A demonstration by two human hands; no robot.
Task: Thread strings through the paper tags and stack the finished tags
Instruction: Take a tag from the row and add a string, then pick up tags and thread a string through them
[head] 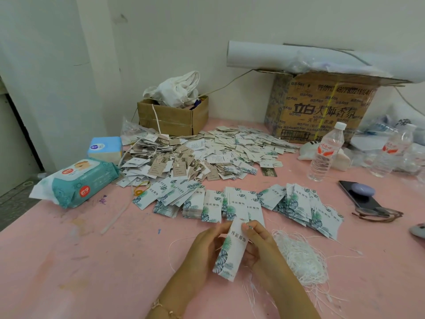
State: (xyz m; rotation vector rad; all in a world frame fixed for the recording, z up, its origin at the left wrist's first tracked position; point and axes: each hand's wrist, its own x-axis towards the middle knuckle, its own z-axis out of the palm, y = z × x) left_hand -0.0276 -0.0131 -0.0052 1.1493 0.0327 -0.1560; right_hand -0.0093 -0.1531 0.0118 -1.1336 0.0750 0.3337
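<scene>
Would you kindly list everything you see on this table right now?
table: one, pink, under everything
leaf tags: many, white and green, fanned across the middle
loose tags: many, beige and white, heaped behind them
strings: one bundle, white, right of the hands
wipes pack: one, teal, left side
tissue pack: one, blue, behind the wipes pack
boxes: two, brown, along the wall
water bottles: two, clear, right side
phone: one, dark, far right
held tag: one, white and green, in both hands
left hand: holds the held tag's left edge
right hand: pinches its top

One head-worn camera (wide-angle) looks forward and down, close over the pink table (69,261), toward the wall (161,42).
</scene>
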